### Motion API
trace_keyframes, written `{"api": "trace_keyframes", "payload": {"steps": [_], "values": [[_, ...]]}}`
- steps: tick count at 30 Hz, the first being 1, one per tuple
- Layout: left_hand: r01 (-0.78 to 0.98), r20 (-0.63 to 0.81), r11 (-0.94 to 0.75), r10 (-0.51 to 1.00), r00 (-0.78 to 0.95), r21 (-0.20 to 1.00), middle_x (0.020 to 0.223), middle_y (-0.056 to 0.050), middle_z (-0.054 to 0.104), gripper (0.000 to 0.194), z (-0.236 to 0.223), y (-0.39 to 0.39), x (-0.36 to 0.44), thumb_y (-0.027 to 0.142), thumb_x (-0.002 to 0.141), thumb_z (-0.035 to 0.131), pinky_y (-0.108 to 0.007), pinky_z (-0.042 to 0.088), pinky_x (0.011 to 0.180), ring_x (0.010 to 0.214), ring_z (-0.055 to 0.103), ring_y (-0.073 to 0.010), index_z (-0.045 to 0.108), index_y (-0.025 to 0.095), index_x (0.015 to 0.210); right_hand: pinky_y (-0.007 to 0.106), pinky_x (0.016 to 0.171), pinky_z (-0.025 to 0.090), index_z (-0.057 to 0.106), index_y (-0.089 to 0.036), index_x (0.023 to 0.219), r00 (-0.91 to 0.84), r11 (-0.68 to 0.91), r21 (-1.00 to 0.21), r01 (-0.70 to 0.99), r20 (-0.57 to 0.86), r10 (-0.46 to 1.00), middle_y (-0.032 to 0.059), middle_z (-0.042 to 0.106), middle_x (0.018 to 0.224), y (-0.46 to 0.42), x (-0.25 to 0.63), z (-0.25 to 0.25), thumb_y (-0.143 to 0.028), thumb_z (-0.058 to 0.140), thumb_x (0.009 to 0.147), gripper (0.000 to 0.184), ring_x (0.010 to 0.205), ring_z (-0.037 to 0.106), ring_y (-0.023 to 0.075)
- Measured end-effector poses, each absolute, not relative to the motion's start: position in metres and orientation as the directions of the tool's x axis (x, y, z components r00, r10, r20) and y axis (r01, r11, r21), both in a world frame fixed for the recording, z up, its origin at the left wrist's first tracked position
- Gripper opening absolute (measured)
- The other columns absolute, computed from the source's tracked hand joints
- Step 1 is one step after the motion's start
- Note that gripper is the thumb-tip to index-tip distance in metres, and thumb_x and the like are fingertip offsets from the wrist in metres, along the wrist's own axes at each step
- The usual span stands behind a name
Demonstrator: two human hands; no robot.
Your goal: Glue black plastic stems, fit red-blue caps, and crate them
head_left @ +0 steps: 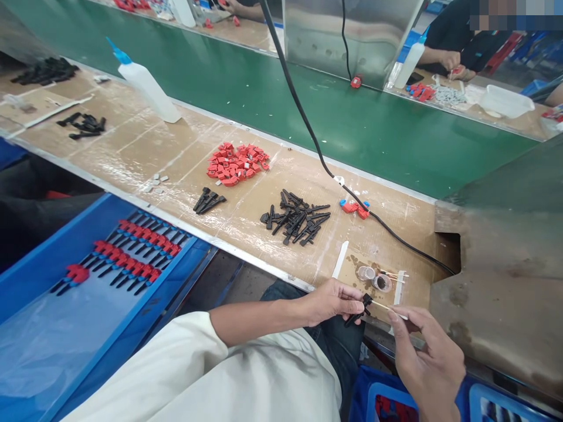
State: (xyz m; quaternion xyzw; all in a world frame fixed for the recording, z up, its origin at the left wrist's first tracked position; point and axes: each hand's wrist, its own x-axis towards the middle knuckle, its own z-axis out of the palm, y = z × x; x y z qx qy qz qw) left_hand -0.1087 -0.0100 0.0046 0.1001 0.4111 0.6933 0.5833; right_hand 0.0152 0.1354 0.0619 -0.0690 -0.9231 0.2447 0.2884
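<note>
My left hand pinches black plastic parts between thumb and fingers, at the table's near edge. One part's square head faces right, and dark stems stick out below the fingers. In my right hand is a cotton swab, gripped near its white end. Its far tip meets, or nearly meets, the head of the black part. Just beyond the hands stand a small cup of dark stuff and a clear round lid or cup. More swabs lie beside them.
Black parts and red parts lie in piles on the table. A white bottle stands farther left. The blue tray at lower left holds rows of red-and-black pieces. A black cable crosses overhead. Another person's hands work beyond the green belt.
</note>
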Motion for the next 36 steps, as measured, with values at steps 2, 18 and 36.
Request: {"api": "trace_keyframes", "payload": {"steps": [2,18,36], "values": [[-0.725,-0.338,0.013,0.89,-0.305,0.688,0.063,-0.002,0.065,0.059,0.005,-0.01,-0.108,0.064,0.055,0.086,-0.022,0.031,0.054,0.057,0.051,-0.0084,0.073,0.01,0.074,0.026,0.069,0.056,0.067,-0.023,0.101,-0.825,0.934,-0.335,-0.123,0.558,0.091,0.0037,0.074,0.086,0.132,0.012,0.065,-0.008,0.064,0.087,0.02,0.07,0.07,0.0159],[-0.831,-0.328,0.019,0.924,-0.199,0.557,0.072,-0.004,0.066,0.058,0.012,-0.02,-0.111,0.053,0.054,0.092,-0.021,0.029,0.051,0.062,0.059,-0.0096,0.077,0.008,0.088,0.028,0.065,0.057,0.067,-0.024,0.101,-0.784,0.896,-0.421,-0.143,0.6,0.156,0.002,0.075,0.082,0.133,0.019,0.059,-0.004,0.064,0.087,0.025,0.071,0.072,0.0178],[-0.841,-0.374,0.044,0.907,-0.193,0.539,0.071,-0.004,0.065,0.059,0.008,-0.021,-0.106,0.053,0.048,0.094,-0.022,0.029,0.053,0.06,0.058,-0.0097,0.077,0.008,0.082,0.025,0.065,0.058,0.066,-0.022,0.11,-0.815,0.921,-0.235,-0.309,0.565,-0.129,0.0055,0.076,0.086,0.129,0.011,0.07,-0.002,0.062,0.086,0.031,0.071,0.072,0.0161]]}}
